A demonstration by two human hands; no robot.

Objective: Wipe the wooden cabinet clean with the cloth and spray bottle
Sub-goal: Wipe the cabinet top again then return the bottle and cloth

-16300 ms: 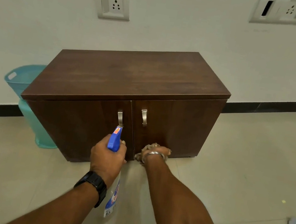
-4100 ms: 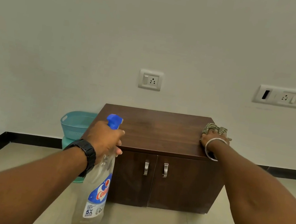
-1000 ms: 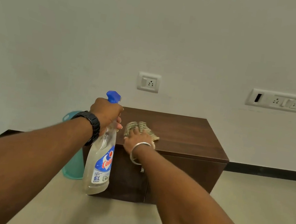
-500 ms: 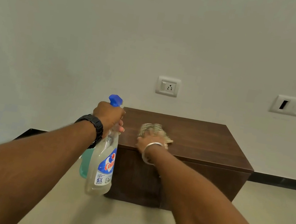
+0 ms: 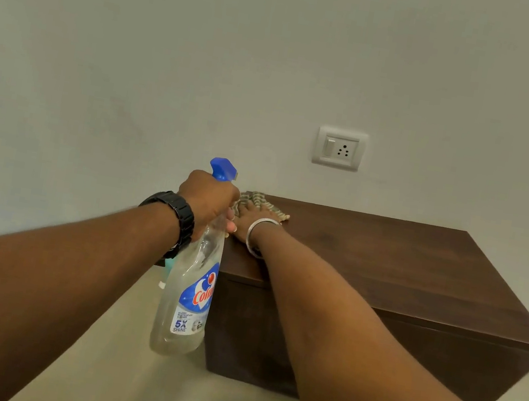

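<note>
Two hands busy. Left hand (image 5: 208, 198) grips the spray bottle (image 5: 188, 292) at its neck, long axis vertical, blue head up, just off the cabinet (image 5: 402, 263) left edge. Right hand (image 5: 248, 220) lies flat, pressing the cloth (image 5: 258, 198) on the top's back-left corner.

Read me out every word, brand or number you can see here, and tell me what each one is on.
"Coli", cut off at the edge: spray bottle label.
"5X SHINE": same label, lower down.
Small print above "5X": too small to read.
Nothing readable elsewhere.
</note>
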